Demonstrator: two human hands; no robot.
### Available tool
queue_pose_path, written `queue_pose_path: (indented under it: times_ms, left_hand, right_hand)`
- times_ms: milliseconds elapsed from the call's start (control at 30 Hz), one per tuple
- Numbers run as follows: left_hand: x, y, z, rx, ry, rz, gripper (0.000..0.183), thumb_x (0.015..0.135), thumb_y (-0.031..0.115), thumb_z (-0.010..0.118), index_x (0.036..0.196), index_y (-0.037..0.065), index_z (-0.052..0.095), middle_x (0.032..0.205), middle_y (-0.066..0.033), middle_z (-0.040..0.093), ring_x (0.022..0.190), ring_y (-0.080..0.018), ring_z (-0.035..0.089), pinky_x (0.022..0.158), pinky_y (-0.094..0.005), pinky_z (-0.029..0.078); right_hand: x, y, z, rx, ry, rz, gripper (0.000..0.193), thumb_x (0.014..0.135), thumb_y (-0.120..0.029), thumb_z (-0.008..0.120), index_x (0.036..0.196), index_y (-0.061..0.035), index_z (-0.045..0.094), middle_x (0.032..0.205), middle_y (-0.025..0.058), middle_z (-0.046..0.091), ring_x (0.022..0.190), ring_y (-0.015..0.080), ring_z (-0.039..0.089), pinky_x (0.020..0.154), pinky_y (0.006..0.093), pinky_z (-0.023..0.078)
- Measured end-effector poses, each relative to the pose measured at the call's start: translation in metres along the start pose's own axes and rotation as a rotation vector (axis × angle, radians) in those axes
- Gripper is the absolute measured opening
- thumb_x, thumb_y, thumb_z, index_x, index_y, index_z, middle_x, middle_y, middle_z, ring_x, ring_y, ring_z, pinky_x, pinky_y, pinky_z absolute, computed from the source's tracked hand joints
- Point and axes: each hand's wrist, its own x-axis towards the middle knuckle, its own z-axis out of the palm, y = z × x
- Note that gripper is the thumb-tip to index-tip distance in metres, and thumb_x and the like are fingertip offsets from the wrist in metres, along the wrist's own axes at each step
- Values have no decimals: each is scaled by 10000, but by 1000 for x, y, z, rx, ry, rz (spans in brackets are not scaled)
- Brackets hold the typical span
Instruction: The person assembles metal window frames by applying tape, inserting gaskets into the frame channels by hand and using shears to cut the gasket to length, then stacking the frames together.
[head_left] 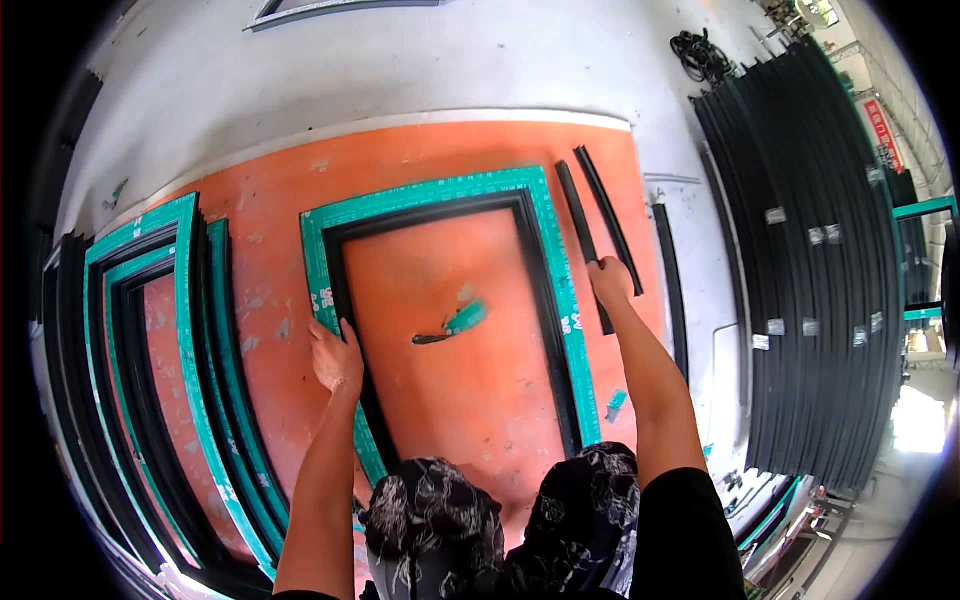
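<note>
In front of me a rectangular window-like frame (420, 199), black with green film on its face, lies on an orange sheet. My left hand (337, 360) grasps its left side bar, the thumb toward the inner edge and the fingers on the outer edge. Beyond the right side bar, my right hand (610, 282) is closed on a long black strip (574, 205), which sticks out both above and below the fist. A second black strip (603, 210) lies just right of it, slanting down past the hand. Inside the frame are a green film scrap (467, 317) and a small dark piece (431, 340).
Several green-and-black frames (187, 270) stand stacked on the left. A tall bank of black profiles (810, 270) with small labels fills the right. The orange sheet (270, 165) covers the pale floor (400, 70). Tangled black cord (702, 58) lies at the far right.
</note>
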Motion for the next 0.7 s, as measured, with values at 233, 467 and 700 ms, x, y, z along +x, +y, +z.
queue_pose_path:
  times_ms: [233, 467, 700]
  left_hand:
    - [1, 4, -4, 26, -15, -30, 575, 927, 334, 561, 1315, -56, 394, 1120, -238, 587, 942, -359, 633, 752, -418, 558]
    - [6, 2, 9, 30, 4, -45, 570, 893, 338, 594, 1285, -38, 419, 1070, -225, 595, 930, -364, 629, 752, -413, 552]
    - [8, 6, 4, 36, -33, -86, 572, 890, 355, 590, 1276, -38, 434, 1065, -215, 600, 916, -350, 634, 748, -413, 547]
  right_hand:
    - [-17, -26, -138, 892, -294, 232, 317, 959, -304, 511, 1090, -15, 520, 635, 69, 557, 460, 163, 528, 400, 305, 444]
    - [-41, -128, -213, 1129, -208, -33, 333, 906, -272, 640, 1093, -12, 551, 731, 51, 601, 569, 142, 564, 495, 279, 420]
    - [-16, -213, -116, 1237, -587, -65, 279, 791, -55, 759, 1004, -49, 579, 916, 32, 623, 842, 155, 621, 747, 319, 562]
